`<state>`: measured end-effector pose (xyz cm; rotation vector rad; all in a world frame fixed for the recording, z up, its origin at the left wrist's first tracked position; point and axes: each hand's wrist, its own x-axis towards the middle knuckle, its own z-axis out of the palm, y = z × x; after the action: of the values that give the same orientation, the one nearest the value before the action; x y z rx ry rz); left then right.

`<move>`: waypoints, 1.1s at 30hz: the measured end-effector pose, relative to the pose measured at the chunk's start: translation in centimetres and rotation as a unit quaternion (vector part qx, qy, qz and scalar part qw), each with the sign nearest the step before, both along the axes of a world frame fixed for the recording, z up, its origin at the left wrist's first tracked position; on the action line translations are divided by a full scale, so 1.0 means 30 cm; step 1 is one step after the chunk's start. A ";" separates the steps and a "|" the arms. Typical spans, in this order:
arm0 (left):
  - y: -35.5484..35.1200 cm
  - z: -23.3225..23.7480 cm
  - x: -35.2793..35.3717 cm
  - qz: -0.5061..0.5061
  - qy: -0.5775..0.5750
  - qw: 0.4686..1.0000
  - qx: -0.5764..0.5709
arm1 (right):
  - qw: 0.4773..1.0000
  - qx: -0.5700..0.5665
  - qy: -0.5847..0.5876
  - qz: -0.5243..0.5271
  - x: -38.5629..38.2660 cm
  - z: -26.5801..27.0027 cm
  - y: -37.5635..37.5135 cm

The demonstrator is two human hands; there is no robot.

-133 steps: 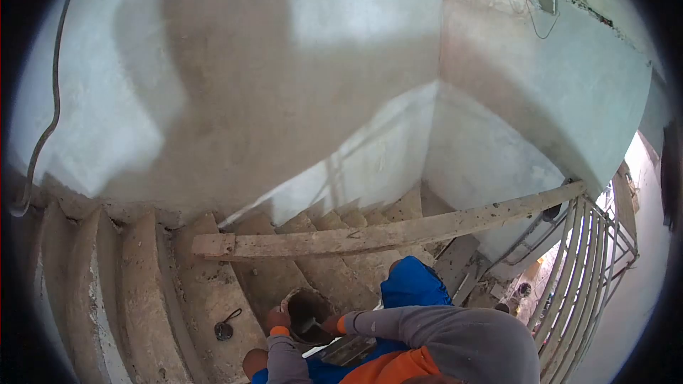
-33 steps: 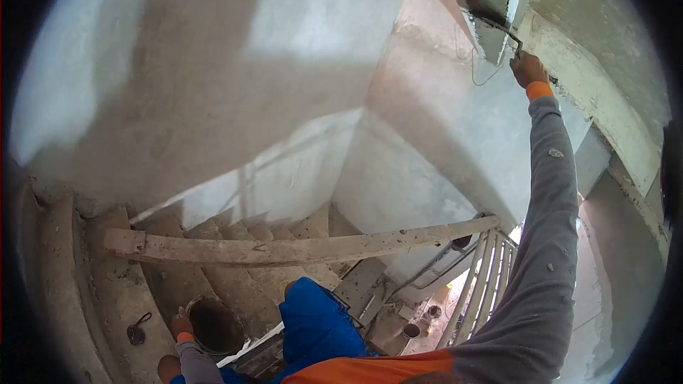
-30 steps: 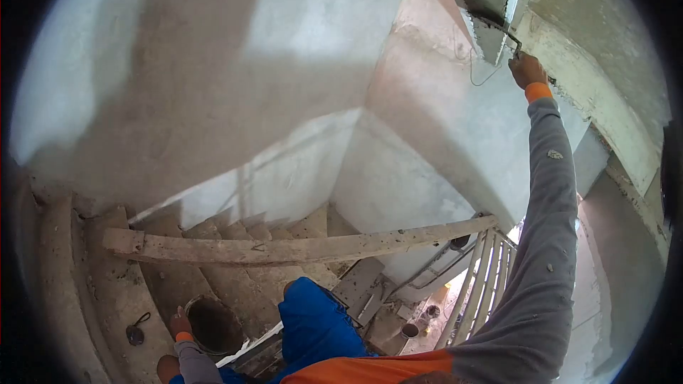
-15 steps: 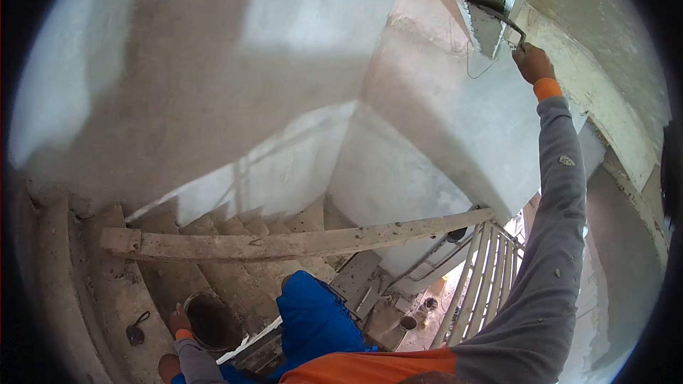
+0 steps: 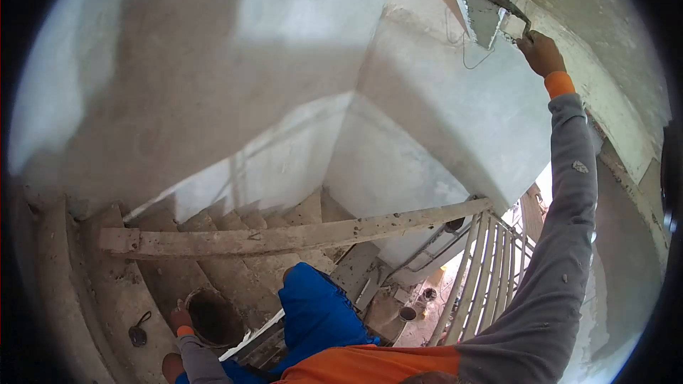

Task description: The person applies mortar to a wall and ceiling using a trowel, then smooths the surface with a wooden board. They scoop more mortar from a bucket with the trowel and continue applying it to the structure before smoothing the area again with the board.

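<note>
High at the upper right, my right hand [image 5: 542, 55] is closed around the handle of a trowel [image 5: 504, 4]. The trowel's dark blade lies against the mortar-coated end of a concrete beam [image 5: 486, 20], and a thin wire loop [image 5: 475, 60] hangs just below. Down at the lower left, my left hand [image 5: 179, 317] grips the rim of a bucket [image 5: 208, 296]. The bucket stands on the concrete stairs, its inside dark, so I cannot make out what it contains.
A wooden plank [image 5: 306, 235] spans the stairs [image 5: 107, 270] in front of me. A tape measure [image 5: 138, 334] lies on a step. To the right is a metal railing [image 5: 480, 270], with small buckets [image 5: 408, 313] on the floor far below. Plastered walls [image 5: 192, 85] surround the stairwell.
My right hand and the trowel have shifted slightly right and up, with the arm stretched a little further out. My left hand stays at the bucket rim. The whole view has tilted slightly.
</note>
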<state>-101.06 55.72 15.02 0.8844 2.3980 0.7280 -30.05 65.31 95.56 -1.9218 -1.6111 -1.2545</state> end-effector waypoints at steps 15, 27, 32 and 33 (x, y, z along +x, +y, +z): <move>-0.048 0.080 0.031 -0.019 0.074 0.997 -0.014 | 0.999 0.040 -0.015 -0.019 0.211 -0.188 0.096; -0.068 0.079 0.071 -0.018 0.082 0.996 0.022 | 0.997 0.063 -0.007 -0.055 0.254 -0.088 0.081; -0.047 0.076 0.077 0.084 0.096 0.991 0.039 | 0.998 0.066 0.003 -0.012 0.243 -0.099 -0.002; -0.046 0.070 0.062 0.080 0.096 0.992 0.032 | 0.998 0.067 -0.004 0.005 0.259 -0.104 -0.011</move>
<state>-99.18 54.33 17.12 0.8283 2.6527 0.8181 -22.28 64.99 92.44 -1.8285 -1.4983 -1.3327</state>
